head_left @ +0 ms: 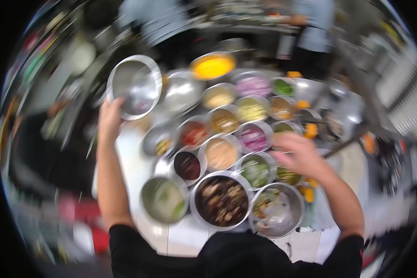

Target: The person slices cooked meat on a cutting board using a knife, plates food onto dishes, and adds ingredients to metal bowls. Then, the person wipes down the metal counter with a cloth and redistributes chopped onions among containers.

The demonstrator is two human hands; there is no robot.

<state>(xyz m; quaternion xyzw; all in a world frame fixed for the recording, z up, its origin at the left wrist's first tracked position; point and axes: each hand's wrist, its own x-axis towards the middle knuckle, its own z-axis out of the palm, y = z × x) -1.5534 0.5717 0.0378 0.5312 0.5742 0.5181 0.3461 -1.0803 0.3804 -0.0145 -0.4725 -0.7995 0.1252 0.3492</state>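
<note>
My left hand grips the lower rim of a round metal bowl, held up and tilted at the left. The bowl's inside faces me and looks shiny. My right hand is over the containers on the right, fingers apart, and nothing shows in them, though motion blurs them. Below its fingertips are a metal pot of pale green pieces and one of yellow-green pieces. A pot of sliced purple onion stands just left of it. Whether my fingertips touch any rim is unclear.
Several metal pots crowd the table, including dark brown chunks, red pieces and bright yellow food. A mostly emptied pot with scraps is nearest me at right. Two people in light blue shirts stand beyond.
</note>
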